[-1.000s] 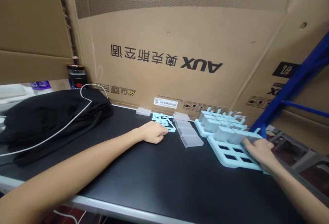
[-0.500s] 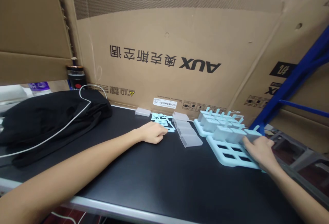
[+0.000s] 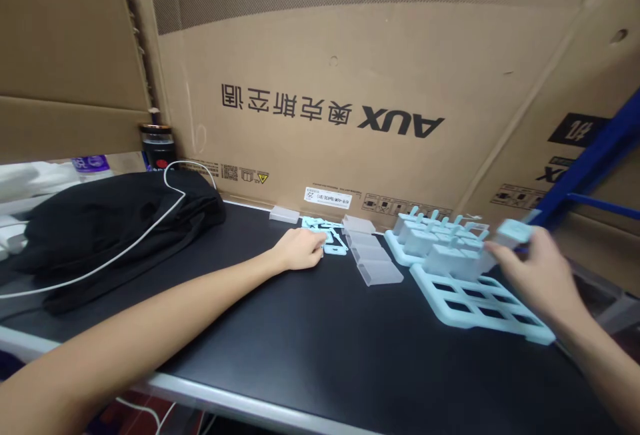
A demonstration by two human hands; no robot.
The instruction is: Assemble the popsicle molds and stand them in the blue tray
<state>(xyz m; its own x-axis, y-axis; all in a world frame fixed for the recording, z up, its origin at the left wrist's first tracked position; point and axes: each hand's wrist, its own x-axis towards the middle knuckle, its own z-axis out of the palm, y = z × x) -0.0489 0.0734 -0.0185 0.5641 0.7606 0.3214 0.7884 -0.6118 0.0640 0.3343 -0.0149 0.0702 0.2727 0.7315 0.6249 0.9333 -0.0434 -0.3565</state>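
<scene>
In my right hand (image 3: pixel 545 272) a popsicle mold (image 3: pixel 510 238) with a pale blue top and a clear body is pinched, tilted and raised above the rack. Below it lies the light blue rack (image 3: pixel 450 314), whose near openings are bare. Several more popsicle molds (image 3: pixel 443 258) stand upright in the rack's far part, their stick handles pointing up. My left hand (image 3: pixel 303 248) rests on the table with curled fingers, touching a pile of light blue plastic pieces (image 3: pixel 336 248). What its fingers hold, if anything, is hidden.
A row of clear mold sleeves (image 3: pixel 377 272) lies between the hands, and another clear sleeve (image 3: pixel 285 214) sits at the back. A black cloth bag (image 3: pixel 125 242) with a white cable (image 3: pixel 135 238) occupies the left. Cardboard (image 3: pixel 300 55) walls the back; a blue metal post (image 3: pixel 590 148) rises at right.
My right hand has lifted the popsicle mold up out of the rack and moved up and right. My left hand stays by the blue pieces. The view has shifted slightly.
</scene>
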